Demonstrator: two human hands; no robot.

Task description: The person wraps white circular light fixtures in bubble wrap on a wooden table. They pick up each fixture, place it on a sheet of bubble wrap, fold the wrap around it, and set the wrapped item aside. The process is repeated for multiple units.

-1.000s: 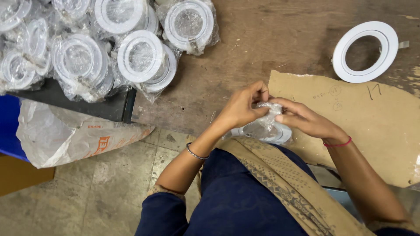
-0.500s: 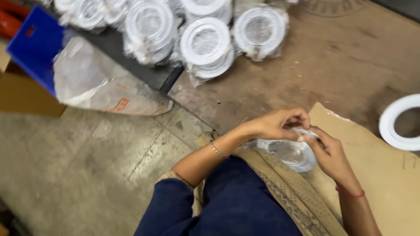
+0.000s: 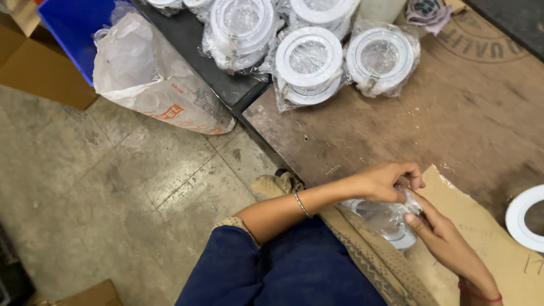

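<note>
The person's left hand [image 3: 388, 181] and right hand [image 3: 439, 235] meet at about four o'clock in the head view, both closed on a white ring fitting in a clear plastic bag [image 3: 388, 218], which is held over the near edge of the brown worktable [image 3: 464, 113]. The left fingers [image 3: 409, 174] curl down and pinch the bunched top of the bag, while the right fingers [image 3: 422, 207] press together along its far side, the thumb hidden under the plastic. A thin bangle [image 3: 302, 204] circles the left wrist and a red thread [image 3: 479, 296] the right. A torn sheet of cardboard [image 3: 498, 243] lies under the right hand, and at three o'clock a bare white ring [image 3: 518, 218] rests on it, cut by the frame edge. At twelve o'clock, well apart from the hands, sit several bagged white ring fittings [image 3: 309, 62] in a cluster (each wrapped in clear film). At ten o'clock a white printed sack [image 3: 153, 85] leans beside a blue crate [image 3: 73, 25] on the concrete floor [image 3: 113, 198].
</note>
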